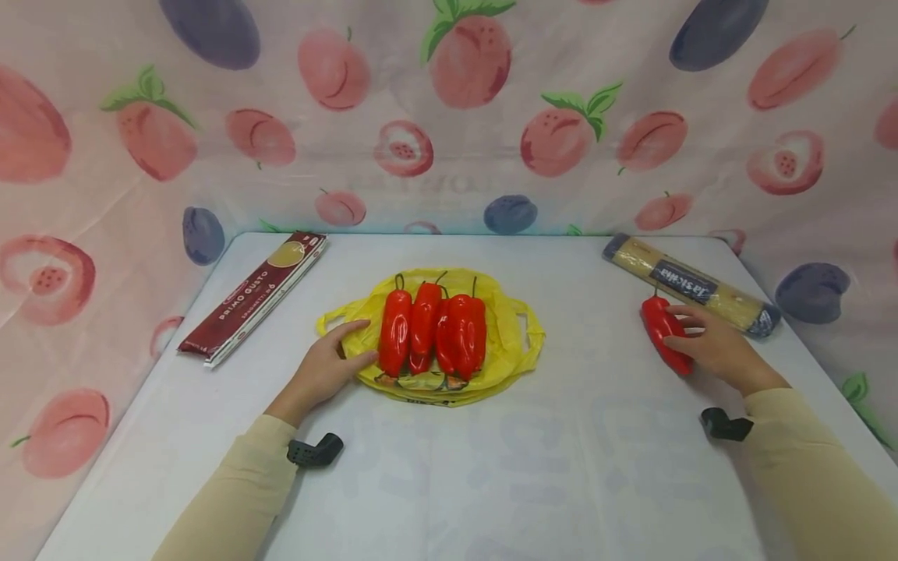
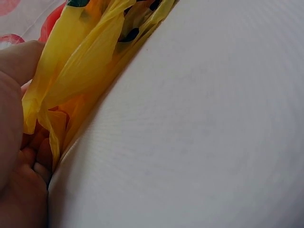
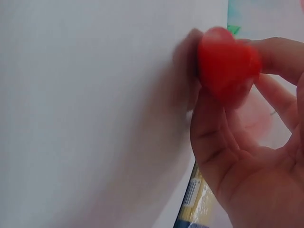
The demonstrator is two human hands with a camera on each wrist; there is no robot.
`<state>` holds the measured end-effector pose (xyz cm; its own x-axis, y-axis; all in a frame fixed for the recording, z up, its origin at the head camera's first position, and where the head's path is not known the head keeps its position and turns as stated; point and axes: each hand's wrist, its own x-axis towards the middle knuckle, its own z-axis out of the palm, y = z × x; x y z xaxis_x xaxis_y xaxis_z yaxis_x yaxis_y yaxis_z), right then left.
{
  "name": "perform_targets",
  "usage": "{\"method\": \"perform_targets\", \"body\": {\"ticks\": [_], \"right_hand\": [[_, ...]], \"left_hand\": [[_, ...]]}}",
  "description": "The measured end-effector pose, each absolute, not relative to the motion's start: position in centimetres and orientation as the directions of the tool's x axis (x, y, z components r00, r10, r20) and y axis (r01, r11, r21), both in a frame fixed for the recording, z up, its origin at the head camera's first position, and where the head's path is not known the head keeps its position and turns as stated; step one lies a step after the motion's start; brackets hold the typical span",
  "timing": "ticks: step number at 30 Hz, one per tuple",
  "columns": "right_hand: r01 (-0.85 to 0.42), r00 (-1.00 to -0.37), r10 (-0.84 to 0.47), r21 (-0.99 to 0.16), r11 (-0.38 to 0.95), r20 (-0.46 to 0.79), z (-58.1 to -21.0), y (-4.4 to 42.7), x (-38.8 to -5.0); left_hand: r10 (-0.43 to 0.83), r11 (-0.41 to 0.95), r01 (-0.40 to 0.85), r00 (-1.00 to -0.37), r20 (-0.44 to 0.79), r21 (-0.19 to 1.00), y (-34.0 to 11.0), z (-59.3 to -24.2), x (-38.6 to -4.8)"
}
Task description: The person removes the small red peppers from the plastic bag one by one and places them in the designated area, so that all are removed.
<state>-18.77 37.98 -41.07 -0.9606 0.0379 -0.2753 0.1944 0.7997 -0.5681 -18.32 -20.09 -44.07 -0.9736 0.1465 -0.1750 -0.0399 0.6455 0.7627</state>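
A yellow plastic bag [image 1: 508,343] lies flat in the middle of the table, with several glossy red peppers [image 1: 424,323] side by side on it, stems pointing away. My left hand [image 1: 326,370] rests at the bag's left edge, thumb and fingers spread apart. The left wrist view shows yellow plastic [image 2: 80,66] between that thumb and the fingers, which are partly hidden. Over at the right, my right hand [image 1: 719,351] holds a single red pepper [image 1: 658,331]. Its thumb and fingertips pinch the pepper [image 3: 225,66] from both sides in the right wrist view.
A dark red spaghetti packet [image 1: 256,296] lies slanted at the back left of the white table [image 1: 491,483]. A clear pasta packet [image 1: 691,284] with dark ends lies just behind my right hand. Fruit-patterned cloth [image 1: 449,164] hangs behind and beside the table.
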Motion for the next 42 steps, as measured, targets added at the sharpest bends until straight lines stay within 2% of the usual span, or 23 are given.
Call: {"method": "perform_targets", "body": {"ticks": [27, 36, 42], "right_hand": [[0.301, -0.946, 0.188, -0.506, 0.809, -0.262, -40.9, 39.6, -18.1], [0.281, -0.956, 0.191, -0.505, 0.816, -0.223, -40.1, 39.8, -17.8], [0.240, -0.971, 0.187, -0.547, 0.802, -0.152, -38.8, 38.9, -17.8]], "left_hand": [[0.150, 0.631, -0.018, -0.978, -0.145, 0.776, -20.3, -44.2, -18.0], [0.152, 0.634, -0.017, -0.978, -0.146, 0.773, -20.2, -44.3, -18.0], [0.149, 0.636, -0.022, -0.977, -0.151, 0.771, -20.1, -44.2, -18.1]]}}
